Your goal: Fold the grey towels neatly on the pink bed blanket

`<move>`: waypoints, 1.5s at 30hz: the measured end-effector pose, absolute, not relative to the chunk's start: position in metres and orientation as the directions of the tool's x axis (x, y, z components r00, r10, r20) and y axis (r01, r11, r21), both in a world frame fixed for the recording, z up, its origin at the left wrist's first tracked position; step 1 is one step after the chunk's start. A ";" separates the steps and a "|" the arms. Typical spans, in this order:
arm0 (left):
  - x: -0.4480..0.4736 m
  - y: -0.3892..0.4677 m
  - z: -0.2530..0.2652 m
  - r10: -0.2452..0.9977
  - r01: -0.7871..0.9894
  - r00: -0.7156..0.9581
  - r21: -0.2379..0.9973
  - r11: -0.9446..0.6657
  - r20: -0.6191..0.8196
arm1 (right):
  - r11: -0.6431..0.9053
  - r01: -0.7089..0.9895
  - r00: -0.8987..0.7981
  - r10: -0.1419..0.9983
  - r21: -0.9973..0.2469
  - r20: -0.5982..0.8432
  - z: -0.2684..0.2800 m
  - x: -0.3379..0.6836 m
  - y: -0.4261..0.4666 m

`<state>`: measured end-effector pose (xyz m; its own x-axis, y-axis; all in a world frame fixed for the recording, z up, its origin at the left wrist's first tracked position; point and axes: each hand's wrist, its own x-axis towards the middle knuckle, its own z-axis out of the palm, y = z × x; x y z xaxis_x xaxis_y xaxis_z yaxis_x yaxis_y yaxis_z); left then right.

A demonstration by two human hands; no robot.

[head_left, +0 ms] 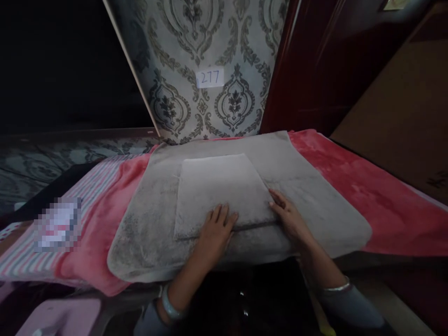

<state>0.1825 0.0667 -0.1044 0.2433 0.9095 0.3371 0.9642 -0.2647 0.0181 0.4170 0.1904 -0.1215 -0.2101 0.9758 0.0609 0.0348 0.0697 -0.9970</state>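
A light grey, plush square cloth (217, 186) that looks like a cushion cover lies flat in front of me. Beneath it spreads a larger grey plush mat (297, 200) with rounded corners. My left hand (217, 231) rests palm down on the near edge of the square, its fingers stretched out and slightly apart. At the square's right edge, my right hand (287, 212) touches the near right corner from the side. Its fingers are extended, with the thumb a little apart from them. Neither hand grips the cloth visibly.
Under the mat lies a red plush blanket (392, 210), over a striped cloth (94, 182) at the left. A cardboard box (402, 112) stands right. Behind are patterned wallpaper (234, 100) with a paper label (210, 77) reading 277 and a dark screen (63, 65). A pink stool (63, 312) is lower left.
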 end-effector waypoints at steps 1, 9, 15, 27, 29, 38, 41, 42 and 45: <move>0.183 0.068 -0.102 0.915 0.964 0.252 0.004 -0.267 0.314 | -0.014 -0.061 -0.189 0.982 -0.998 -0.003 -0.118 0.415 0.183; 0.186 0.069 -0.104 0.931 0.965 0.258 -0.123 -0.233 0.258 | -0.382 -0.584 -0.266 0.924 -0.716 -0.276 -0.102 0.395 0.146; 0.184 0.068 -0.105 0.912 0.968 0.251 -0.058 -0.246 0.325 | -0.521 -0.606 -0.376 0.854 -0.601 -0.360 -0.097 0.383 0.137; 0.187 0.070 -0.096 0.810 0.987 0.161 -0.080 -0.141 0.564 | -0.541 -0.608 -0.410 0.841 -0.581 -0.353 -0.097 0.345 0.133; 0.180 0.068 -0.093 0.769 0.979 0.202 -0.096 -0.181 0.606 | -0.520 -0.633 -0.400 0.854 -0.574 -0.333 -0.092 0.343 0.127; 0.168 0.053 -0.111 0.706 0.951 0.300 -0.145 -0.273 0.641 | -0.599 -0.599 -0.478 0.800 -0.531 -0.364 -0.102 0.355 0.101; 0.169 0.055 -0.116 0.680 0.952 0.283 -0.114 -0.284 0.677 | -0.610 -0.603 -0.505 0.790 -0.514 -0.346 -0.102 0.364 0.105; 0.169 0.056 -0.115 0.668 0.947 0.288 -0.103 -0.303 0.686 | -0.607 -0.609 -0.505 0.793 -0.511 -0.341 -0.102 0.368 0.108; 0.166 0.055 -0.110 0.647 0.933 0.298 -0.071 -0.352 0.702 | -0.552 -0.649 -0.441 0.834 -0.523 -0.332 -0.103 0.386 0.124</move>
<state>0.1665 0.0552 -0.1100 0.2979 0.6468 0.7021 0.9332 -0.3523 -0.0714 0.3864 0.1239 -0.1034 -0.4407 0.8339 -0.3322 -0.6493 -0.5517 -0.5234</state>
